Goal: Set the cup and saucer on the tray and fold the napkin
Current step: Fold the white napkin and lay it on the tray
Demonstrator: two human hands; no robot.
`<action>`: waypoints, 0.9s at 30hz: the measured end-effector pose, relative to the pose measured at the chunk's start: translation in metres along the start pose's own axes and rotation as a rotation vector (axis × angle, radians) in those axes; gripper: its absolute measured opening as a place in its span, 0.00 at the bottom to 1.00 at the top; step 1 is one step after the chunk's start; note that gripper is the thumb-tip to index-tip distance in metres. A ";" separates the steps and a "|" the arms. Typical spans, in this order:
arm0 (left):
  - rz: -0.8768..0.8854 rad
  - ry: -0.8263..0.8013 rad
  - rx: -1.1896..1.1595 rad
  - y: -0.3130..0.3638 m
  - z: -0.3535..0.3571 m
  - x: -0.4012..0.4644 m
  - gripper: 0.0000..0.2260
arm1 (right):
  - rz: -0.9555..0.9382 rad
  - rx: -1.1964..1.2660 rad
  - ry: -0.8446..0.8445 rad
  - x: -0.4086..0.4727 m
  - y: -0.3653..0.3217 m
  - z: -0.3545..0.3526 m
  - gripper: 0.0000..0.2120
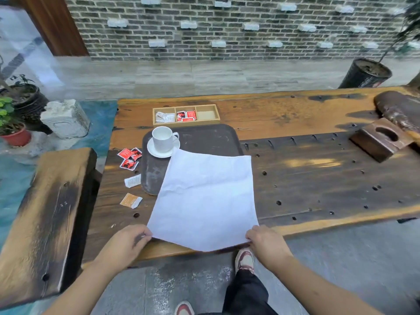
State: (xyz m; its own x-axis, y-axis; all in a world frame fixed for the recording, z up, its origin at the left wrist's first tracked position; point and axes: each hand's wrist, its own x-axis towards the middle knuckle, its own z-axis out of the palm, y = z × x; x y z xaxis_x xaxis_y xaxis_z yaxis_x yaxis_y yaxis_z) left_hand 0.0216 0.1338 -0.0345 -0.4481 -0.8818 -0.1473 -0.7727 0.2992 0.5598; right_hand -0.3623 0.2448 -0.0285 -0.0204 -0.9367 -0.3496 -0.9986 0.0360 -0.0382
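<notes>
Head view: white napkin [205,196] unfolded, creased

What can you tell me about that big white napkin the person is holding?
The large white paper-like napkin is unfolded, a creased rectangle lying flat. Its far part covers the near right part of the dark brown tray, stopping just short of the white saucer; the rest lies on the wooden table. The left hand and right hand pinch its near corners at the table's edge.

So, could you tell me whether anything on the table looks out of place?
Yes: several sachets lie loose on the table left of the tray, outside the wooden box holding the rest.
</notes>
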 end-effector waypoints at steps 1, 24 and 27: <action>0.008 -0.018 0.006 -0.004 0.001 -0.005 0.09 | 0.018 -0.006 -0.002 -0.008 -0.005 0.004 0.10; -0.018 -0.128 0.267 0.011 0.049 0.014 0.09 | 0.170 0.330 0.102 -0.055 0.005 0.011 0.10; 0.014 -0.096 0.126 0.011 0.025 0.028 0.07 | 0.178 0.333 0.120 -0.049 0.011 0.000 0.10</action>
State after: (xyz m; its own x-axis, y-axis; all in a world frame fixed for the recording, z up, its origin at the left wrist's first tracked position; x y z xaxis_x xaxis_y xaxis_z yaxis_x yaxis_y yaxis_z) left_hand -0.0102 0.1216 -0.0525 -0.4951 -0.8403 -0.2208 -0.8139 0.3597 0.4562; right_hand -0.3721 0.2913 -0.0113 -0.2169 -0.9389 -0.2674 -0.9091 0.2940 -0.2951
